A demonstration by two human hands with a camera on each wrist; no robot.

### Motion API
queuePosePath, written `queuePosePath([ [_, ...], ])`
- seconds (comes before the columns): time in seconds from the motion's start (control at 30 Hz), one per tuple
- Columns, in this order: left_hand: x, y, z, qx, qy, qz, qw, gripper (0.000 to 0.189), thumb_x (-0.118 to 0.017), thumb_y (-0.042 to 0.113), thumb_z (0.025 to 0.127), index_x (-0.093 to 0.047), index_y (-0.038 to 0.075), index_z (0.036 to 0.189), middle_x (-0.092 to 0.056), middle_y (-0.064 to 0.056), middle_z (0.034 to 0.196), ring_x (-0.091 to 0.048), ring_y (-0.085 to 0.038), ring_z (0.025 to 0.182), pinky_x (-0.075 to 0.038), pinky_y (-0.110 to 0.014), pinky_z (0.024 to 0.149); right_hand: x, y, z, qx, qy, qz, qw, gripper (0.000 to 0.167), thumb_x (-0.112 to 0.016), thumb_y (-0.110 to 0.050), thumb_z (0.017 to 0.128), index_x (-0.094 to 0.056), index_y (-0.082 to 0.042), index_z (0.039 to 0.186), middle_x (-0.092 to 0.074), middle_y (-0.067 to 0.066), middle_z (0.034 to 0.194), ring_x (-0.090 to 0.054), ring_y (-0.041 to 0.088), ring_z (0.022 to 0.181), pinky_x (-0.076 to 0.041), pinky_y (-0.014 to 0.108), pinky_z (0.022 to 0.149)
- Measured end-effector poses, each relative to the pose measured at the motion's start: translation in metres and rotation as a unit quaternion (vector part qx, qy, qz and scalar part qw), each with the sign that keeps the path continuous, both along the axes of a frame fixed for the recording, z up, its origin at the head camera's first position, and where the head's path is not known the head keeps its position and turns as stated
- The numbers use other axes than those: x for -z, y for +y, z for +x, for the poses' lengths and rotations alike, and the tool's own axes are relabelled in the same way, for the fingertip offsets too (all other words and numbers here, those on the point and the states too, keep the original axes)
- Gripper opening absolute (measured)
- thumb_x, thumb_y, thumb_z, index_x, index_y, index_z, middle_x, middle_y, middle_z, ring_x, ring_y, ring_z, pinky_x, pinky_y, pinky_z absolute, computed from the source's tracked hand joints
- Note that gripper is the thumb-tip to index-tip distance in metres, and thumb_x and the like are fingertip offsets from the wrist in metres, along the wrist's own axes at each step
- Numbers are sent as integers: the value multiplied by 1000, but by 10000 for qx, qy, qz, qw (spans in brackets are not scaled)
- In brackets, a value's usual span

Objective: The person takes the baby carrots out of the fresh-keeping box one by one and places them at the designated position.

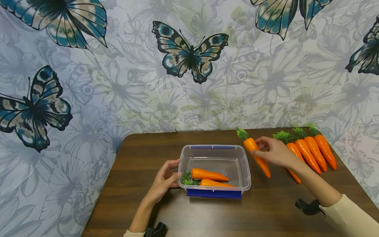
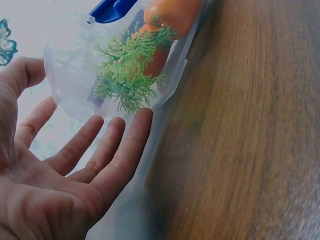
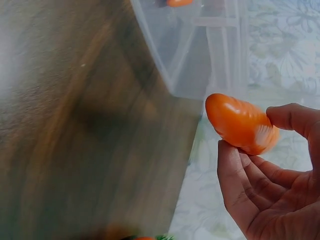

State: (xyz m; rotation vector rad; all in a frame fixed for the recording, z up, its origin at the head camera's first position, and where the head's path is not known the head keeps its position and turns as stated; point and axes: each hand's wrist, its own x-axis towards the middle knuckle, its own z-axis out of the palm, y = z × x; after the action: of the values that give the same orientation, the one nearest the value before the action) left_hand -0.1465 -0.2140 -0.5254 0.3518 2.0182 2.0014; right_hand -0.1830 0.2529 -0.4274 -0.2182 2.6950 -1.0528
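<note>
A clear plastic food container (image 1: 214, 152) with blue latches stands on the table, holding two orange carrots (image 1: 209, 174) with green tops. At its left end is my left hand (image 1: 165, 177), its fairly straight fingertips right at the wall; the left wrist view shows the green carrot tops (image 2: 127, 75) through the plastic beside these fingers. My right hand (image 1: 275, 152) pinches another carrot (image 1: 261, 163) between thumb and fingers, just right of the container. That carrot slants, leafy top up and tip down toward the front. In the right wrist view, its blunt orange body (image 3: 240, 122) shows near the container corner.
Several carrots (image 1: 308, 154) lie side by side at the right of the brown wooden table (image 1: 133, 158), partly behind my right forearm. A butterfly-patterned cloth (image 1: 189, 105) rises behind the table's back edge.
</note>
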Motion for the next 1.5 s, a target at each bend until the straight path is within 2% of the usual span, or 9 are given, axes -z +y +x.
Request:
queuePosePath([
  [0.3,1,0,0,12,14,-5,10000,54,-66,12,106,-47,14,157,-49,-28,155,-69,-36,120,-68,-46,80,17,17,7,77,29,244,9997,65,-71,-49,102,-59,0,143,-72,18,120,-69,14,72,-58,33,69],
  [0.57,1,0,0,65,16,60,10000,54,-66,11,107,-47,13,157,-48,-27,156,-68,-36,125,-68,-47,81,30,29,14,257,145,665,9974,70,-71,-54,100,-61,1,142,-74,16,118,-69,20,94,-55,34,75],
  [0.87,-2,1,0,61,51,13,10000,54,-65,11,107,-46,12,158,-48,-28,156,-67,-40,125,-68,-47,81,41,44,24,404,129,729,9964,72,-73,-52,100,-60,5,142,-76,14,115,-71,24,100,-57,37,79],
  [1.1,-1,0,0,31,5,-2,10000,54,-66,11,107,-47,12,157,-48,-28,155,-68,-36,124,-68,-47,81,46,52,30,454,338,981,9936,71,-76,-52,98,-62,6,135,-76,13,106,-70,23,92,-57,39,76],
  [1.5,0,0,-1,4,1,-24,10000,54,-66,11,106,-47,14,157,-49,-27,156,-67,-40,126,-68,-47,81,59,58,34,559,570,1520,9852,69,-81,-49,94,-63,6,133,-74,8,97,-66,18,80,-50,35,64],
])
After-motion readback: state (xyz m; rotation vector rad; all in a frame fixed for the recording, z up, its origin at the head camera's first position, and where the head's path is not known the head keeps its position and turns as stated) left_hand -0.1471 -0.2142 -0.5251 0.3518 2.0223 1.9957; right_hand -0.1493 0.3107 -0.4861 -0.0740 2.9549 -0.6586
